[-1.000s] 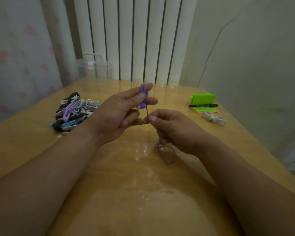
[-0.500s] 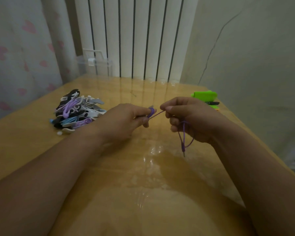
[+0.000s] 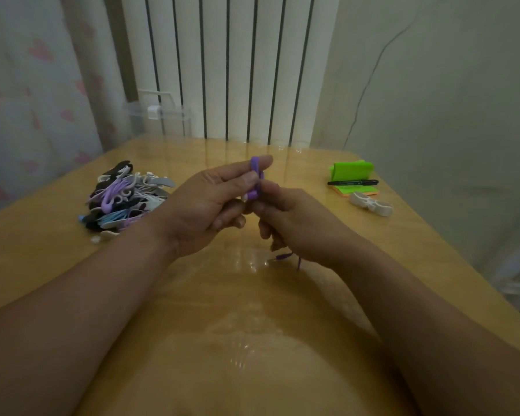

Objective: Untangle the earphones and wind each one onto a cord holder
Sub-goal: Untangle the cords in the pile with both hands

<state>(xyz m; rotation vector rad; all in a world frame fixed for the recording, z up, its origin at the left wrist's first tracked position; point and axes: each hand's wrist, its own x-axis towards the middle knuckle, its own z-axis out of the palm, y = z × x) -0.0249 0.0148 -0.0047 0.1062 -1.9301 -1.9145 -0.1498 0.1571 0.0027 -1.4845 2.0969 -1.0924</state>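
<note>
Wood makes up the big shiny surface (image 3: 42, 244). It lies below the purple cord holder (image 3: 255, 166), which we hold up in the air. We think we lift it so the cord can swing free and not drag.

Left of the purple cord holder, down on the surface, sits the pile of earphones and holders (image 3: 126, 199). Black, white, blue and purple ones are all mixed up in it. It looks like the work that waits for us, put to the side so it does not catch on the one we wind.

Our left hand (image 3: 204, 211) pinches the purple cord holder between thumb and first finger, so it stands up and does not turn. Our right hand (image 3: 300, 223) is right of the purple cord holder and touches it. It pinches the purple cord (image 3: 284, 256) close to the holder, with its other fingers curled in. We guess it holds so near to make the cord go on tight.

Well to the right of the purple cord holder is a green stand (image 3: 351, 169) with a black pen (image 3: 353, 182) in front of it. What looks like a white cord holder (image 3: 371, 204) lies just beside them, maybe for a later earphone.

Below the purple cord holder, only a short end of the purple cord hangs out from under the right hand. So we judge this one is almost wound.
</note>
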